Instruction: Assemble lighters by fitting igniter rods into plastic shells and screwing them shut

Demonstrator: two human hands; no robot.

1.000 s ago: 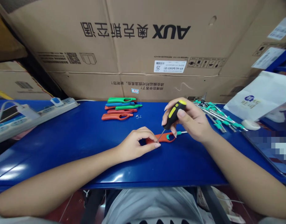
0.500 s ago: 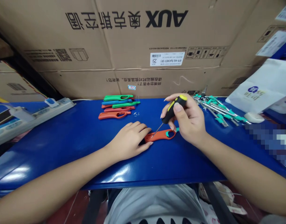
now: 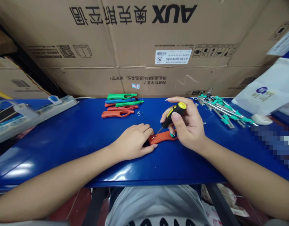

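Observation:
An orange plastic handle (image 3: 162, 137) lies flat on the blue table (image 3: 64, 138), just in front of me. My left hand (image 3: 135, 141) rests on its left end, fingers pressed together, holding it down. My right hand (image 3: 188, 125) grips a small screwdriver (image 3: 174, 114) with a black and yellow handle. The screwdriver's thin shaft slants down to the left, and its tip meets the orange handle close to my left fingertips.
A stack of green, blue and orange handles (image 3: 122, 105) lies further back. Metal parts with teal pieces (image 3: 223, 111) are piled at the right, by a white bag (image 3: 269, 89). A power strip (image 3: 33, 113) sits left. Large cardboard boxes (image 3: 135, 47) wall the back.
My left hand went from a pinch to lying pressed on the orange handle's end. My right hand and the screwdriver shifted slightly left and lower; the tip now touches the handle.

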